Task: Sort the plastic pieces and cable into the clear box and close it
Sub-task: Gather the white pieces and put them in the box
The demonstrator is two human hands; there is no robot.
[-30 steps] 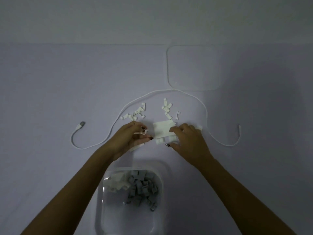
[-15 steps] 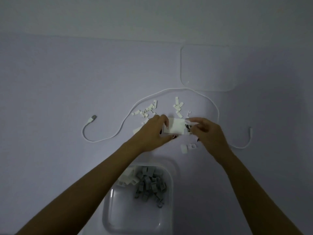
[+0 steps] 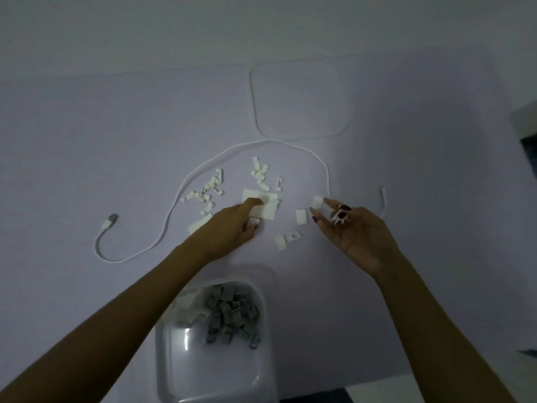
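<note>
Your left hand [image 3: 232, 225] covers the near left corner of the flat white rectangular plastic plate [image 3: 263, 206], and a small white piece under its fingertips is mostly hidden. Your left forearm crosses the far left corner of the clear plastic box [image 3: 261, 359], hiding some of the white pieces inside; the box's near edge is cut off by the frame's bottom. In your right hand [image 3: 356, 235], the small white ribbed plastic piece [image 3: 339, 219] is partly covered by the fingers. The thin white cable [image 3: 177, 196] disappears behind that hand. The scattered small white clips [image 3: 207, 191] are too tiny to make out individually.
</note>
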